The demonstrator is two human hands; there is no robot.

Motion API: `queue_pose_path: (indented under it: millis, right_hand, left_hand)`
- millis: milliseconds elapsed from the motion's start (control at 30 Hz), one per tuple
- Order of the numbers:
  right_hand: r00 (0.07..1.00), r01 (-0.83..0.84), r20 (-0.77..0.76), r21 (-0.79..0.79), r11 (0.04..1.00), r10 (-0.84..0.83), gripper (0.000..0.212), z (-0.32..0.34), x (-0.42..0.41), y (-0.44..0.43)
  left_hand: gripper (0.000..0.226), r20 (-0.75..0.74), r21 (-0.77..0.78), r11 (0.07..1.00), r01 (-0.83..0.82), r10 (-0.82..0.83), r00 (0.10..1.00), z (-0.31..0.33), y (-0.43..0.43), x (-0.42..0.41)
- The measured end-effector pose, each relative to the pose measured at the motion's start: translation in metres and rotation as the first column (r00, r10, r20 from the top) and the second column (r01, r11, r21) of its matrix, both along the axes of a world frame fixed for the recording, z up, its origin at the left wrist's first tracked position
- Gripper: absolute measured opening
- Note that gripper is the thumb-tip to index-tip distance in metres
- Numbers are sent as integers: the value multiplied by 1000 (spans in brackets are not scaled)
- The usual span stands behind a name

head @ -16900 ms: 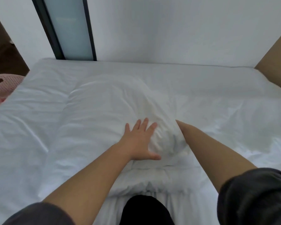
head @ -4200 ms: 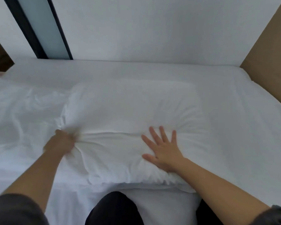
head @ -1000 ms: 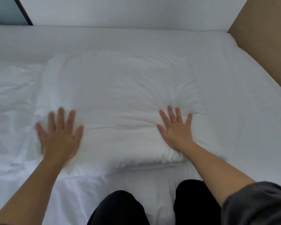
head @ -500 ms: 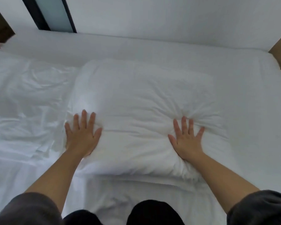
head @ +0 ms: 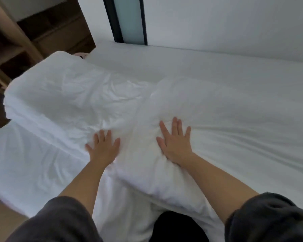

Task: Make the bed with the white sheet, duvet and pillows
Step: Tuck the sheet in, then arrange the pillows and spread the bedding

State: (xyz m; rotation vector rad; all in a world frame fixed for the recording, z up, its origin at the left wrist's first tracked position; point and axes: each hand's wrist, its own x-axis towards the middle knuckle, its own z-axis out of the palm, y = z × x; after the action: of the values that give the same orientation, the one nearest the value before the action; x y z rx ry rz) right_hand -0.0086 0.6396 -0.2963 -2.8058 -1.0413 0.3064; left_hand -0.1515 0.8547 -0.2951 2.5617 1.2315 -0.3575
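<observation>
Head view, pillow (head: 226,123): lies on the white sheet (head: 24,163); touches crumpled white bedding (head: 59,95) on its left
Right hand (head: 175,144): flat, fingers spread; presses the pillow; grasps nothing
Left hand (head: 103,149): flat at the pillow's left edge; grasps nothing

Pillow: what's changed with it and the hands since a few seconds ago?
The left hand let go of the pillow's left corner and now lies flat at that edge, beside the crumpled duvet. The right hand slid left along the pillow, still flat. The pillow stayed put.
</observation>
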Motion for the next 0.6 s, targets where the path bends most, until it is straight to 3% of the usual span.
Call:
queue_pose_path:
  millis: [133, 200, 300, 400, 500, 533, 600]
  right_hand:
    - [1000, -27, 8, -15, 1000, 27, 63, 1, -13, 72]
    - [997, -61, 35, -63, 996, 63, 61, -5, -15, 98]
    - [994, -52, 87, -147, 988, 66, 71, -22, -18, 116]
    - [991, -20, 123, -212, 977, 47, 79, -32, -17, 120]
    - [992, -4, 119, -247, 969, 34, 63, -31, -17, 125]
    - [993, 4, 114, -252, 968, 26, 62, -30, -18, 125]
    - [994, 22, 108, -264, 964, 7, 62, -28, -22, 126]
  left_hand:
    - [65, 98, 26, 983, -184, 181, 979, -13, 75, -40]
    - [72, 251, -87, 922, -378, 388, 887, -18, 109, -46]
    - [90, 439, -362, 716, -597, 696, 568, -24, 147, -39]
    - [103, 456, -537, 463, -705, 862, 219, -31, 184, -34]
    - [109, 344, -794, 223, -566, 932, -114, -35, 211, -42]
    - [109, 280, -869, 162, -468, 941, -192, -36, 219, -47]
    - [103, 219, -929, 145, -340, 957, -189, -41, 237, -56]
